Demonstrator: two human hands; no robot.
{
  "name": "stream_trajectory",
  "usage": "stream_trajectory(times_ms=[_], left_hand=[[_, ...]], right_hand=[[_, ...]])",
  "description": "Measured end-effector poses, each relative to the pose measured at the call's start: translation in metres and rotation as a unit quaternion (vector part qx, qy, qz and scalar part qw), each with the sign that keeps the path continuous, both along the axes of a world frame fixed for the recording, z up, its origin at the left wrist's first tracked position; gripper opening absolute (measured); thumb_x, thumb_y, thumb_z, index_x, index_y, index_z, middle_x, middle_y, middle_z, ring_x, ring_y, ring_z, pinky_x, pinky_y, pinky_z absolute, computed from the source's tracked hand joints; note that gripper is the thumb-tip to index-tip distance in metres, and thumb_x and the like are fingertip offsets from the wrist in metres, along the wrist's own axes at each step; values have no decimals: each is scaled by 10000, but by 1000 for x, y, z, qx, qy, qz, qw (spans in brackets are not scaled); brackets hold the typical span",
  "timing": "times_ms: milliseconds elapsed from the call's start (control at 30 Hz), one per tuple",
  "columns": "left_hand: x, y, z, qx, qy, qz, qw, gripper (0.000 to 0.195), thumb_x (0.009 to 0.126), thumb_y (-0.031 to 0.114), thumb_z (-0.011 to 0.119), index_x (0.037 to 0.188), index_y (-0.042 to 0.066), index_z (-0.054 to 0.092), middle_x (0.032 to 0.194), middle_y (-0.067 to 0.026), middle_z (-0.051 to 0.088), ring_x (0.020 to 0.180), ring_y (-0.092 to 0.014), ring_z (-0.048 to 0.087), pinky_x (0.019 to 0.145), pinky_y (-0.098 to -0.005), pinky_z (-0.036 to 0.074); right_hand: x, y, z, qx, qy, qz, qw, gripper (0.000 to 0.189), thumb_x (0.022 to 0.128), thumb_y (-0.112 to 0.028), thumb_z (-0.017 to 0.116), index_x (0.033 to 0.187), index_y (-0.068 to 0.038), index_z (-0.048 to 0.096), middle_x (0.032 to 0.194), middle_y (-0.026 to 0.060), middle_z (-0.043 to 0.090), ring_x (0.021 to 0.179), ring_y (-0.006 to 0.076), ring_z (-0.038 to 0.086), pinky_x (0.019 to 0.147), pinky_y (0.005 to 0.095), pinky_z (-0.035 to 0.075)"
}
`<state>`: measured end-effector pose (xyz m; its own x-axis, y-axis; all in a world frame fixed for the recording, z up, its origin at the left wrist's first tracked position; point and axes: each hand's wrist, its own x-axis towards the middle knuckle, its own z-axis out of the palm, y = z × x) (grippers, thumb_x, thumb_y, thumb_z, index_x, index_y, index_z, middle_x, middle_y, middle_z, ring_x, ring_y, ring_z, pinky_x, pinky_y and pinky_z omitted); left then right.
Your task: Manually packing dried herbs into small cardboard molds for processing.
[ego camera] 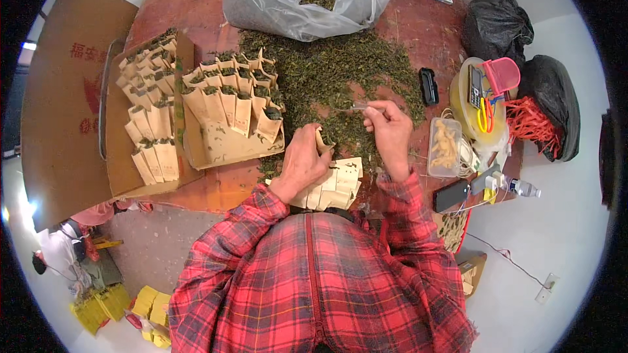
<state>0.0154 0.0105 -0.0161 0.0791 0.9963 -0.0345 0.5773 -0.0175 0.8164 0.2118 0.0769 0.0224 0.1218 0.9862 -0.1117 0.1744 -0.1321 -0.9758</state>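
My left hand [305, 158] holds a small kraft paper packet [323, 141] with its mouth facing the loose leaves. Pinched in the fingers of my right hand [394, 130] is a small spoon-like tool [358, 106]; its far end blurs into the leaves. Dried, dark green leaves [343, 66] are spread over the red tabletop [221, 189]. Flat paper packets [338, 181] lie near my body, partly under my left wrist. Leaf-filled packets [240, 113] stand upright in a shallow cardboard tray [221, 152] left of my left hand.
A large cardboard box [73, 88] with more filled packets [152, 117] stands at left. A clear plastic bag [279, 5] of leaves sits at the back. Right are a black case [429, 86], a plastic container [444, 147], a round tub [463, 93], a phone [450, 196] and cables.
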Motion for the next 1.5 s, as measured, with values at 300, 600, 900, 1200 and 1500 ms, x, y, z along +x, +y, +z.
stream_trajectory(times_ms=[300,600,900,1200,1500], left_hand=[[2,3,1,2,13,-7,1000,579,814,128,735,1299,-81,496,1096,-284,613,1056,-461,590,914,-519,496],[4,2,-3,18,23,-12,999,582,801,124,744,1290,-75,499,1108,-277,617,1046,-458,588,910,-516,497],[6,1,-7,51,20,-11,998,588,796,115,743,1292,-70,487,1107,-277,618,1038,-454,587,908,-509,497],[7,-1,-5,57,17,-7,998,583,803,126,758,1286,-66,493,1087,-279,606,1028,-461,587,897,-515,496],[6,-2,-8,82,-1,12,997,571,797,99,746,1286,-68,501,1043,-285,617,1003,-470,592,876,-516,497]], right_hand=[[10,-43,28,5,-14,37,999,125,973,-33,683,1067,33,731,860,28,728,711,76,655,624,224,517],[-1,-49,47,122,-218,111,962,94,914,-18,719,996,21,742,812,107,734,666,143,688,609,271,524],[-14,-50,47,274,-325,187,886,107,871,-8,723,974,-23,703,851,128,687,765,319,685,652,399,545],[-17,-52,55,290,-389,238,842,216,781,1,655,993,-32,678,852,106,643,810,294,672,687,406,556],[-17,-55,62,308,-415,255,817,301,775,0,657,1073,-18,696,907,97,654,842,275,662,723,386,557]])
